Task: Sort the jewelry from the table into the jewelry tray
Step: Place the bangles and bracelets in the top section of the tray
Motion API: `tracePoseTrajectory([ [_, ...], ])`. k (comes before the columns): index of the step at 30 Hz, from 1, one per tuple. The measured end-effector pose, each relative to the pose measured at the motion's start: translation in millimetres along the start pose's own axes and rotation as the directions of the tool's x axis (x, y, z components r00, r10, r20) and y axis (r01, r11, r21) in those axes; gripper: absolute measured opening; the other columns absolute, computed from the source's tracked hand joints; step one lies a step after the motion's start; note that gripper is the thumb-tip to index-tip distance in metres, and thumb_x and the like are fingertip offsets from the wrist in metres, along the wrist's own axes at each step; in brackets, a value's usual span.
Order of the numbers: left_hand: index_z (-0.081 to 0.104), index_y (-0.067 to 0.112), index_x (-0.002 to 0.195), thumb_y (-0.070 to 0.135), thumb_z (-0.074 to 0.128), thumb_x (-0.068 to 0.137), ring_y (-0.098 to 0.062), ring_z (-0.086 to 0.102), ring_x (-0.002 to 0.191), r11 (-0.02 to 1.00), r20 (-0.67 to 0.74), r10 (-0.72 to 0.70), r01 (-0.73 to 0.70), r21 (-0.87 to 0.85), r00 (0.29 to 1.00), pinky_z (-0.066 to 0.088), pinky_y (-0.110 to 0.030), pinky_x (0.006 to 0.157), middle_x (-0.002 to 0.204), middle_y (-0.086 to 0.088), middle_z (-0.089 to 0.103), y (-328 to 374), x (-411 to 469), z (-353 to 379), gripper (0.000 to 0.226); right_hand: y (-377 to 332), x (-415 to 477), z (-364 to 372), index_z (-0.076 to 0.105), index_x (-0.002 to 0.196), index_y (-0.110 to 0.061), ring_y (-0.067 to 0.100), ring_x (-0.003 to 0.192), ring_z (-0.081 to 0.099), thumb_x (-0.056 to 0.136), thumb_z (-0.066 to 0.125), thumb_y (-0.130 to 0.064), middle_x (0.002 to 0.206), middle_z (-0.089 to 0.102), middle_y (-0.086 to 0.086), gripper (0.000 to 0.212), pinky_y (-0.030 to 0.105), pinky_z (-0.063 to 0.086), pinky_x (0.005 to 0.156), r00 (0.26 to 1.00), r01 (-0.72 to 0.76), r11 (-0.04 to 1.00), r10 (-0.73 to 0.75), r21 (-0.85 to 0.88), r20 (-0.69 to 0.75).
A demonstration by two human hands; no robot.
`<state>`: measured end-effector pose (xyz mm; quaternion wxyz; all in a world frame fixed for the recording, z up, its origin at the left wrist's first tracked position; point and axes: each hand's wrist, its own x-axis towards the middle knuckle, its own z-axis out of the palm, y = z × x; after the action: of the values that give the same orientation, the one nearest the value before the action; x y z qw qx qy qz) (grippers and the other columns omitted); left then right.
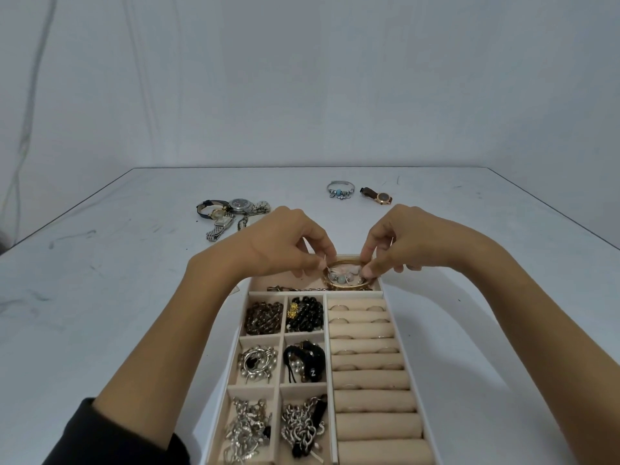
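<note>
Nearest, at 7 o'clock: dark sleeve point(110, 437) on the left arm. Jewelry tray point(329, 364) at 6 o'clock, running away from the camera. Its six small left-side cells hold beads, chains and pearl pieces. The ring rolls point(369, 380) on the right have a few rings slotted in.

Far end of the tray, 12 o'clock: one long cross compartment, a chain point(292, 288) lying along its left part. Gold bangle point(345, 263) sits in the right part, with a pale beaded bracelet point(340, 279) inside its loop.

Left hand point(285, 243) pinches the bangle's 9 o'clock edge with thumb and fingertips. Right hand point(406, 239) pinches the 3 o'clock edge the same way. Can't tell whether the fingers also catch the beaded piece.

Step, as I judge it: seating the bangle in that compartment. To do it well, lower it flat and keep it off the chain so nothing tangles. Keep the beads inside the loop and let go with both hands together so it doesn't tip onto the divider.

Beyond, on the table point(100, 297): a watch cluster point(235, 209) at 10 o'clock. A charm bracelet point(339, 189) and a brown-strap watch point(377, 195) lie at 1 o'clock. All are still unsorted, so the task is well along but not done.
</note>
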<state>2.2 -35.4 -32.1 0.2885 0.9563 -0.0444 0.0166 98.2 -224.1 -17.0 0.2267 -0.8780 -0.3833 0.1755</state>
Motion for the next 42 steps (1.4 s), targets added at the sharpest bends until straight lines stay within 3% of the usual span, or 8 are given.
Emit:
tracePoseTrajectory([
  [6,0.075,0.028,0.099,0.012,0.068,0.086,-0.007,0.07,0.073,0.997,0.04,0.078,-0.079,0.017,0.996,0.056,-0.042,0.079,0.076,-0.001,0.075,3.7,-1.2,-0.4,0.022,0.2,0.5,1.3,0.074,0.08,-0.02,0.019,0.061,0.055,0.067,0.085,-0.031,0.078,0.07,0.018,0.02,0.023,0.04,0.049,1.0,-0.014,1.0,0.015,-0.004,0.004],
  [12,0.076,0.026,0.098,0.01,0.068,0.085,-0.001,0.067,0.071,0.994,0.1,0.108,-0.109,0.005,0.989,0.052,-0.021,0.077,0.076,0.0,0.074,9.3,-2.7,2.7,0.021,1.1,2.7,2.1,0.074,0.081,-0.02,0.022,0.063,0.056,0.067,0.085,-0.028,0.081,0.071,0.019,0.02,0.024,0.041,0.051,1.0,-0.024,1.0,0.024,-0.002,0.007],
  [20,0.073,0.026,0.104,0.011,0.067,0.087,-0.004,0.07,0.076,0.991,0.036,0.123,-0.12,-0.056,0.992,0.054,-0.045,0.082,0.082,-0.002,0.075,9.2,-6.3,-3.1,0.024,-0.7,1.7,1.5,0.074,0.084,-0.016,0.016,0.057,0.054,0.069,0.084,-0.025,0.079,0.071,0.018,0.02,0.02,0.039,0.046,0.999,-0.04,0.999,0.04,-0.013,0.012],
  [26,0.073,0.023,0.106,0.011,0.068,0.087,-0.004,0.067,0.079,0.994,0.002,0.081,-0.081,-0.074,0.997,0.054,-0.029,0.085,0.088,0.019,0.072,7.6,-8.8,-9.9,0.024,-2.4,1.5,1.9,0.073,0.087,-0.013,0.012,0.053,0.053,0.07,0.083,-0.023,0.075,0.07,0.013,0.022,0.02,0.039,0.045,0.998,-0.058,0.998,0.058,-0.017,0.021],
  [29,0.074,0.026,0.101,0.014,0.068,0.086,-0.003,0.067,0.08,0.998,-0.026,0.046,-0.047,-0.029,0.999,0.053,-0.027,0.085,0.094,0.011,0.073,4.3,-9.2,-13.0,0.019,-3.0,1.0,1.6,0.073,0.088,-0.013,0.011,0.052,0.052,0.07,0.083,-0.023,0.073,0.069,0.011,0.023,0.019,0.038,0.044,0.997,-0.067,0.998,0.068,-0.016,0.023],
  [36,0.077,0.024,0.087,0.016,0.071,0.083,-0.017,0.068,0.076,0.995,-0.086,-0.077,0.082,0.057,0.993,0.055,-0.029,0.075,0.079,0.003,0.074,-3.1,-9.1,-16.2,0.011,-3.0,0.8,1.3,0.073,0.088,-0.011,0.0,0.036,0.046,0.071,0.082,-0.02,0.05,0.06,-0.007,0.021,0.016,0.036,0.041,0.997,-0.079,0.997,0.079,-0.017,0.011],
  [39,0.077,0.015,0.089,0.007,0.071,0.082,-0.018,0.071,0.073,0.993,0.004,-0.12,0.12,-0.019,0.993,0.058,-0.023,0.072,0.074,-0.004,0.075,-2.7,-9.0,-13.4,0.012,-3.9,0.9,1.5,0.073,0.088,-0.012,0.0,0.037,0.047,0.071,0.083,-0.021,0.051,0.06,-0.008,0.021,0.016,0.036,0.041,0.997,-0.078,0.997,0.078,-0.016,0.013],
  [42,0.074,0.004,0.094,-0.002,0.068,0.082,-0.02,0.073,0.075,0.981,0.068,-0.129,0.137,-0.137,0.989,0.06,-0.028,0.072,0.08,-0.013,0.074,-1.2,-6.2,-8.0,0.014,-4.7,0.4,1.8,0.073,0.088,-0.013,0.004,0.045,0.051,0.071,0.083,-0.022,0.057,0.063,-0.005,0.022,0.017,0.036,0.041,0.997,-0.077,0.997,0.077,-0.025,0.018],
])
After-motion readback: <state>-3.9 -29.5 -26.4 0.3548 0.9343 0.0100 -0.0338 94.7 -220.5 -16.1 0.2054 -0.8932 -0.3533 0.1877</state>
